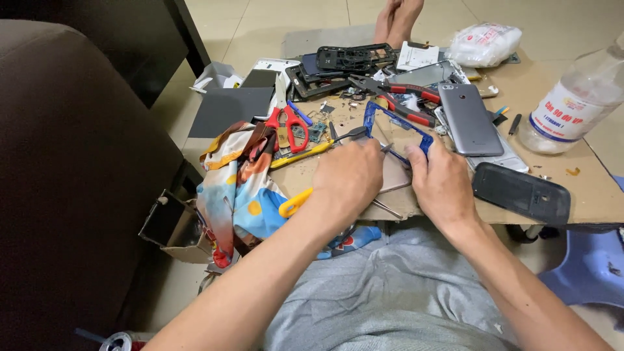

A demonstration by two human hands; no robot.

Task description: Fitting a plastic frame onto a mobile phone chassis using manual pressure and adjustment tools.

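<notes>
**A:** What is hard to make out around your hands?

**B:** Your left hand (pixel 348 175) is curled knuckles-up over a flat pinkish-grey panel (pixel 394 177), so its fingertips are hidden and I cannot tell exactly what it pinches. A thin metal tool (pixel 351 134) juts out from it to the far left, and a yellow-handled tool (pixel 294 203) pokes out from under your wrist, its tip hidden.

**A:** And your right hand?

**B:** Your right hand (pixel 442 185) grasps the near right corner of a blue phone frame (pixel 396 130), which stands tilted just beyond both hands on the cardboard sheet (pixel 585 188) serving as your desk. The frame's near edge is hidden behind your fingers.

**A:** Any containers?

**B:** At far right a clear plastic bottle (pixel 578 97) is cut off by the picture's edge; it looks nearly drained, with a little clear liquid low down. A small open cardboard box (pixel 170 227) sits near left, beside the patterned cloth (pixel 240 188); its inside is too dark to read. A tied white plastic bag (pixel 484 44) lies far right, contents unclear.

**A:** What else lies nearby?

**B:** A grey phone (pixel 468 118) lies just right of the frame, a dark back cover (pixel 521 192) near right, red pliers (pixel 403 97) and red scissors (pixel 289 123) farther off.
</notes>
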